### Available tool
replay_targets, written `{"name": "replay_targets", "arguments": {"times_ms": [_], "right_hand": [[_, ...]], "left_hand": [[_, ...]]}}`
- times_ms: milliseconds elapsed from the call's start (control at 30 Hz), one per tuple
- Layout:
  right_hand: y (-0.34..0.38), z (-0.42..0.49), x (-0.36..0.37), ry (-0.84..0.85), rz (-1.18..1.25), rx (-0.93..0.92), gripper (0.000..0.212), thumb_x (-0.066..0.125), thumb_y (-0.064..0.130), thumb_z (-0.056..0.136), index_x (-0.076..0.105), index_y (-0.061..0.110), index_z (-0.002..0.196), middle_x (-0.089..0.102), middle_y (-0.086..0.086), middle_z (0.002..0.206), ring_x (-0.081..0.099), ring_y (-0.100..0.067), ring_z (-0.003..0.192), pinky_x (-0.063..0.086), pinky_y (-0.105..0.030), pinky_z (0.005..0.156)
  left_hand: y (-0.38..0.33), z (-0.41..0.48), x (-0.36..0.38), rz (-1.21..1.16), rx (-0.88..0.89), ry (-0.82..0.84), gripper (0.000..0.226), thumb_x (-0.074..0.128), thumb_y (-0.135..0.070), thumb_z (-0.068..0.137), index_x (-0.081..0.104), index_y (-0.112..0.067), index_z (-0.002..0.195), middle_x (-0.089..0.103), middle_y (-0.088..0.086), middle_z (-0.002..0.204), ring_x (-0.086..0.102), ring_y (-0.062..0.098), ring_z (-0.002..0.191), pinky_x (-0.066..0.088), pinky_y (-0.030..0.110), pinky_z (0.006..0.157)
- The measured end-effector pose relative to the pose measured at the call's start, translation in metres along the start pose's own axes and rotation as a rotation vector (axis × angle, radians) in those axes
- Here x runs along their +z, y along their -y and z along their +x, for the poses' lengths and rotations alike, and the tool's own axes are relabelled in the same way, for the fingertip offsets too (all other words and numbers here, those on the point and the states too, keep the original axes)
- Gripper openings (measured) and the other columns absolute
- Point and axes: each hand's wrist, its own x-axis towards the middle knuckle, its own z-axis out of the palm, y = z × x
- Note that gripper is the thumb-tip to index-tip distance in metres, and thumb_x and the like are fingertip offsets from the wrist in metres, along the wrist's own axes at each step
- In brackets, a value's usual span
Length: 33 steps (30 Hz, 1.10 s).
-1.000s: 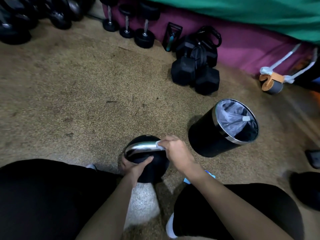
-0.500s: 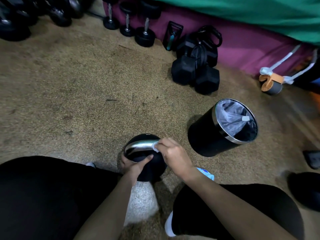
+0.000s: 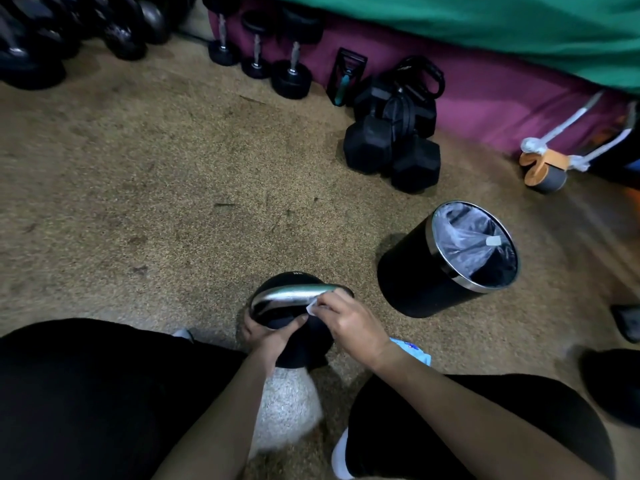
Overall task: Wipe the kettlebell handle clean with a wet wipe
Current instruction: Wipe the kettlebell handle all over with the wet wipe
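Note:
A black kettlebell (image 3: 294, 348) with a shiny metal handle (image 3: 291, 295) stands on the floor between my knees. My left hand (image 3: 268, 336) grips the near left side of the kettlebell body, thumb across its top. My right hand (image 3: 349, 325) pinches a small white wet wipe (image 3: 311, 308) against the near right part of the handle. Most of the wipe is hidden under my fingers.
A black bin (image 3: 446, 263) with a steel rim and plastic liner stands just right of the kettlebell. Hex dumbbells (image 3: 391, 154) and several other dumbbells line the purple wall base. A blue wipe packet (image 3: 414, 353) peeks out behind my right wrist. An ab wheel (image 3: 543, 171) lies far right.
My right hand with the wipe has slid slightly along the right end of the handle toward me. The left hand keeps its hold on the kettlebell.

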Motion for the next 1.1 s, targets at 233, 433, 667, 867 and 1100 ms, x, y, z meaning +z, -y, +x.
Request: {"name": "replay_targets", "arguments": {"times_ms": [233,433,667,867,1100], "right_hand": [[0.0,0.007,-0.001,0.008,-0.036,-0.088,0.013,0.059,0.017,0.087,0.066,0.01,0.097,0.061,0.0,0.094,0.049,-0.017,0.087,0.05,-0.031,0.059],[-0.01,-0.002,0.003,0.004,-0.092,-0.197,0.011,0.059,0.014,0.089,0.066,0.006,0.09,0.06,-0.002,0.087,0.052,-0.018,0.081,0.049,-0.032,0.059],[-0.005,0.012,-0.004,0.058,-0.011,-0.197,0.023,0.046,0.018,0.097,0.066,0.009,0.101,0.064,-0.001,0.093,0.059,-0.019,0.088,0.054,-0.034,0.064],[-0.018,0.004,-0.012,0.067,0.063,-0.147,0.022,0.051,0.015,0.089,0.062,0.012,0.108,0.063,-0.003,0.104,0.056,-0.019,0.102,0.056,-0.032,0.074],[-0.015,0.028,-0.019,0.095,0.125,-0.1,0.031,0.064,-0.007,0.067,0.071,0.007,0.094,0.069,-0.009,0.095,0.066,-0.028,0.082,0.058,-0.031,0.064]], "left_hand": [[0.008,0.009,0.004,-0.002,-0.002,-0.005,0.148,0.109,-0.045,0.05,0.025,-0.023,0.17,0.027,0.011,0.177,0.022,0.027,0.166,0.025,0.044,0.134],[0.018,0.021,0.007,-0.026,0.044,0.017,0.187,0.086,-0.089,-0.001,0.028,-0.029,0.167,0.036,0.008,0.172,0.033,0.029,0.161,0.033,0.049,0.131],[0.004,0.006,0.001,-0.025,0.007,0.038,0.146,0.107,-0.043,0.055,0.021,-0.021,0.171,0.023,0.013,0.177,0.021,0.03,0.166,0.025,0.047,0.134],[0.001,0.001,-0.002,-0.043,0.055,0.052,0.142,0.108,-0.043,0.056,0.026,-0.019,0.169,0.031,0.012,0.174,0.029,0.03,0.163,0.029,0.043,0.132],[-0.005,-0.003,-0.004,-0.052,0.022,0.077,0.142,0.105,-0.04,0.063,0.017,-0.019,0.172,0.019,0.013,0.178,0.021,0.03,0.166,0.024,0.044,0.133]]}}
